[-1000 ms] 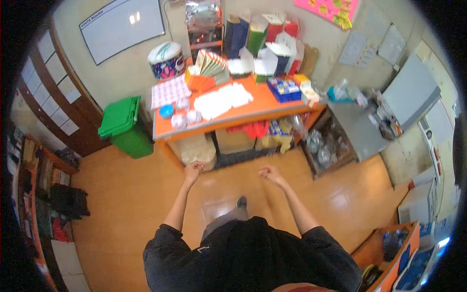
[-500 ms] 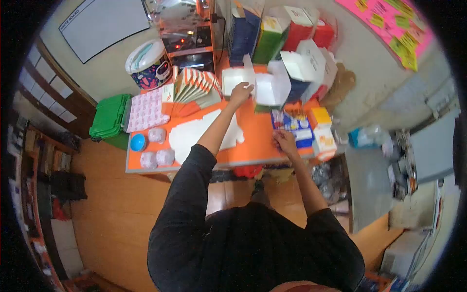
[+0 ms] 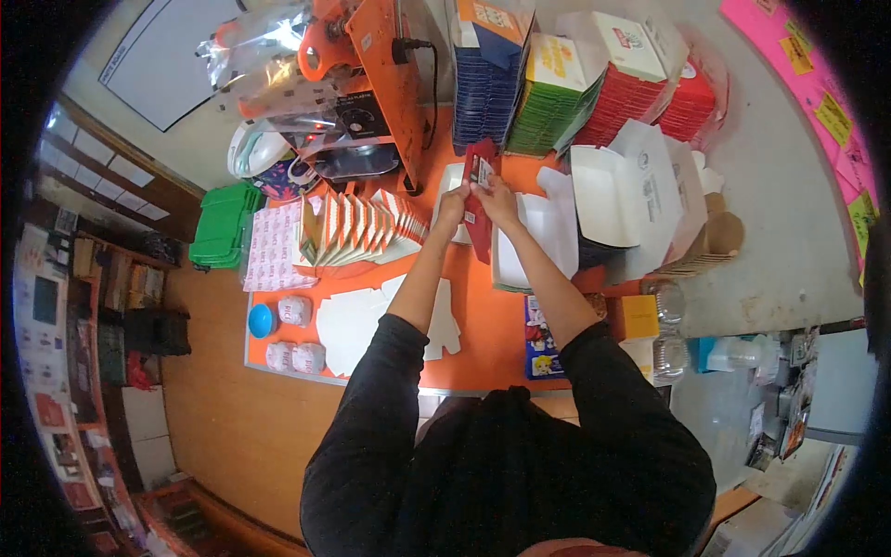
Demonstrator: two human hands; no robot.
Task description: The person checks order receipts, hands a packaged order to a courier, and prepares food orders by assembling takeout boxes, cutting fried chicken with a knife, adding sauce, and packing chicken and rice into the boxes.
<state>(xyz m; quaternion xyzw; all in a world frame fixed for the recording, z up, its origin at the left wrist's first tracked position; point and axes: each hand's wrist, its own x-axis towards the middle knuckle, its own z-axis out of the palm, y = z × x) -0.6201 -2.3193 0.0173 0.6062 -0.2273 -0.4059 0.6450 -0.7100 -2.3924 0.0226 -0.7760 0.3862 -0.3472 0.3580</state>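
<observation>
Over the far part of the orange table, my left hand (image 3: 452, 206) and my right hand (image 3: 495, 201) are close together. The fingers of both are closed on a red printed carton (image 3: 479, 234), which stands on edge between them. Just left of it, partly behind my left hand, shows the white inside of an open box (image 3: 449, 181). An open white-lined box (image 3: 535, 232) stands by my right forearm. Beneath my left forearm lie flat white carton sheets (image 3: 357, 320).
Stacks of blue (image 3: 483, 93), green (image 3: 549, 97) and red cartons (image 3: 624, 97) stand at the back. An orange machine (image 3: 371, 84) is at back left. Striped paper sleeves (image 3: 367, 232), wrapped round packets (image 3: 295, 311) and a blue cup (image 3: 262, 320) lie on the left.
My right hand has moved from the table's right front up beside my left hand. A red carton now shows between both hands. The view has shifted closer to the table's back.
</observation>
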